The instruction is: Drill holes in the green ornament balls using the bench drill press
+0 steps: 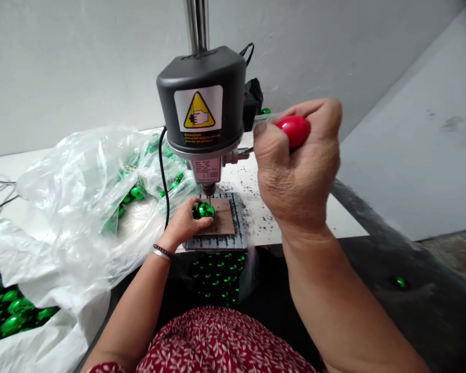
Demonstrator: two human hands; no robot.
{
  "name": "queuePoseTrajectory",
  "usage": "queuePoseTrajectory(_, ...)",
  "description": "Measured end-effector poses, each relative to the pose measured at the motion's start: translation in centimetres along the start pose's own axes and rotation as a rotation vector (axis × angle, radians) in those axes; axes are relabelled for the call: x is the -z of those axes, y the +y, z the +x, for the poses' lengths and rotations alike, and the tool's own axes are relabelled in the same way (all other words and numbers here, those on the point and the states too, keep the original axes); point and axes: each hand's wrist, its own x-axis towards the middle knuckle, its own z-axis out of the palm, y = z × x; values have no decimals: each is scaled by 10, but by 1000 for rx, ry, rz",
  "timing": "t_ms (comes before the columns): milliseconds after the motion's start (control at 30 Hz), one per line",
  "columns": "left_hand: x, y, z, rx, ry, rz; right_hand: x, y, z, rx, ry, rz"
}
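A dark grey drill press [202, 103] with a warning label stands in the middle of the view. Under its bit, my left hand [188, 220] holds a shiny green ball [206, 210] between thumb and fingers, on a brown board [223, 220] laid over the ridged metal base [238, 241]. My right hand [298, 166] is raised to the right of the machine, its fingers wrapped round the red knob [294, 130] of the feed lever. The bit's tip is at the ball; whether it has entered cannot be made out.
Clear plastic bags [81, 181] with green balls lie left on the white table [345, 220]. More balls fill a white sack [13, 311] at lower left and a container below the base. Dark shavings are scattered round the base. One ball [400, 282] is on the floor.
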Motion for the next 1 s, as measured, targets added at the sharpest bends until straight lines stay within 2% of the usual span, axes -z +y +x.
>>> queuePoseTrajectory(200, 1, 7, 12, -72, -75, 120, -2, 6, 1, 64, 8, 48)
queuePoseTrajectory(333, -5, 3, 14, -83, -114, -12, -3, 4, -1, 71, 43, 28)
queuePoseTrajectory(533, -12, -2, 13, -26, -101, -157, 1, 5, -7, 63, 78, -67)
queuePoseTrajectory(733, -15, -5, 14, -34, -102, -190, 9, 5, -12, 57, -1, -148)
queuePoseTrajectory(1000, -18, -6, 12, -69, -103, -175, 11, 12, -21, 203, 89, -206)
